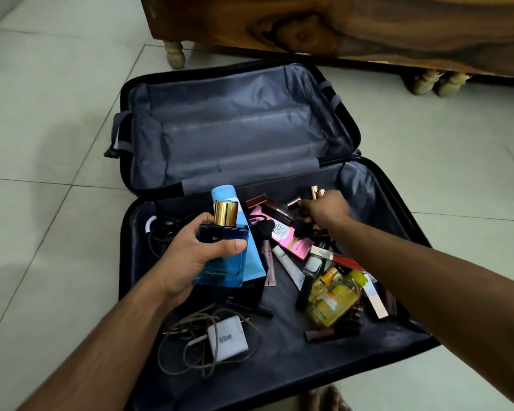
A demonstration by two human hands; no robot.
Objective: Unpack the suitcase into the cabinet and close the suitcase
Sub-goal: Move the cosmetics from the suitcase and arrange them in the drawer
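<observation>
toes [324, 400] are showing at the bottom edge, just at the near rim of the suitcase [125, 232], which is lying fully open on the tiled floor [42, 129]. white charger [227, 341] w/ its tangled cable [178, 345] is sitting in the near half, front left. yellow bottle [334, 295] is lying on its side to the right, among small cosmetics.

left hand [190, 256] is gripping a blue perfume bottle [223, 256] w/ gold cap, thumb across the front, fingers wrapping the left side and back; a light blue tube [229, 200] is standing up behind the bottle, looks held w/ it but can't tell for sure. left forearm is coming in from bottom left, wrist bent slightly in.

right hand [325, 213] is reaching further in, arm nearly straight from the right edge, knuckles up, fingers curling down into the cosmetics pile beside the pink bb cream box [285, 237]. it's closing on something dark and small, can't tell what.

prob the step is gathering a handful per hand before going to the cabinet. best to keep the glass bottle upright and firm, and grab only what the right fingers can fully close round, since loose lipsticks would be slipping out.

far half of the suitcase is showing only grey lining. wooden cabinet [368, 28] on turned legs is standing just beyond it.
</observation>
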